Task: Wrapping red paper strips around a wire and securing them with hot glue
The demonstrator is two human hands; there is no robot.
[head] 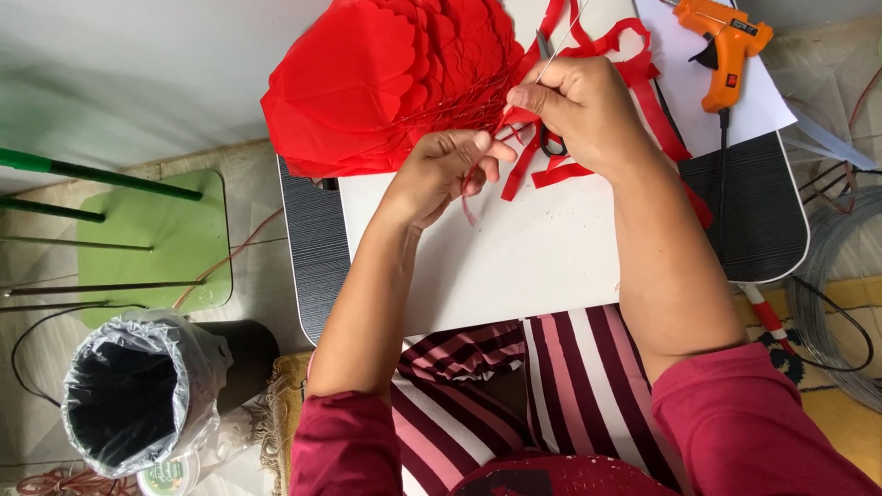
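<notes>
Here, both hands meet over the far part of a white sheet (514, 257) on a small table (317, 248). The right hand (583, 106) is closed, pinching a thin wire (562, 41) and a red paper strip (516, 118) between thumb and fingers. The left hand (446, 170), just left of it and nearer, curls its fingers loosely around the strip's trailing end. Red paper petals (367, 73) lie fanned at the far left, an orange glue gun (726, 46) at the far right.

Both hands, left hand (441, 170) and right hand (579, 110), pinch a thin wire (560, 46) and red paper strip (514, 165) beside stacked red paper petals (367, 73)
</notes>
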